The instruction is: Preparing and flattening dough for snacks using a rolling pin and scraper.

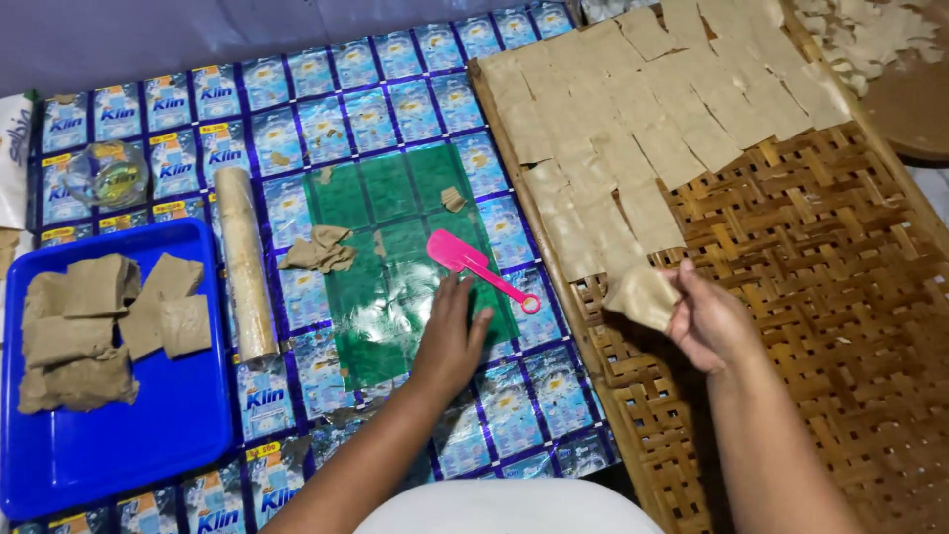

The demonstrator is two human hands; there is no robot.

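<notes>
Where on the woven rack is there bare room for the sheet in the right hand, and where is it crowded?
The right hand holds a dough sheet at the rack's near edge. Bare weave runs right of and below the laid sheets, toward the near right corner. The far left part is packed edge to edge. The left hand rests on the green mat.

Both forearms are bare from the bottom edge of the picture up to the wrists; no sleeve, cuff or glove covers them; the left hand (450, 341) and the right hand (707, 321) are bare too, with no ring, watch or bracelet that can be made out. At the bottom middle of the view a rounded patch of plain white cloth shows, seemingly the person's garment; it is smooth, with no print, button or seam to be seen.
</notes>
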